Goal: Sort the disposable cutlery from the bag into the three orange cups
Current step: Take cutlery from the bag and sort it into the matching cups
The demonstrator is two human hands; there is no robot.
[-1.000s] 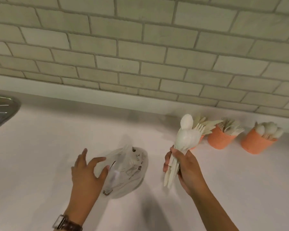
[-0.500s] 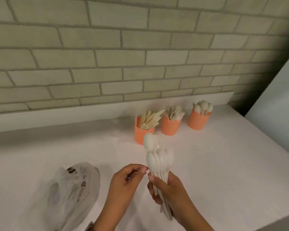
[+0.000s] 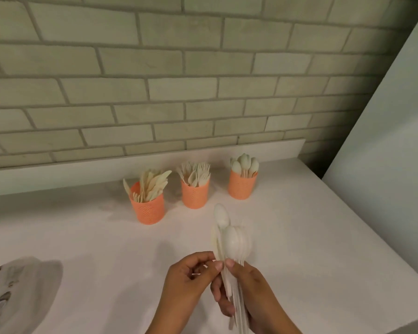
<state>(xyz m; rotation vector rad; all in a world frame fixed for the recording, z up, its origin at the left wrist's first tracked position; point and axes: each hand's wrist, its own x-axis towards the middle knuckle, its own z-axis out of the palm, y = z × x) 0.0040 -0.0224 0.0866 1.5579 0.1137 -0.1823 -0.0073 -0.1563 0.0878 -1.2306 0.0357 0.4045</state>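
At lower centre the right hand (image 3: pixel 247 294) grips a bundle of spoons (image 3: pixel 232 242) upright, the left hand (image 3: pixel 186 282) pinching its handles, with the three orange cups (image 3: pixel 195 198) mid-frame on the table (image 3: pixel 299 237) and the bag (image 3: pixel 17 292) lower left.

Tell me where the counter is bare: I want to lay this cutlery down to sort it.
Bare counter lies between the plastic bag and the left hand, in front of the knife cup, and right of the right hand, in front of the spoon cup. Crowded: the back row, the fork cup between them.
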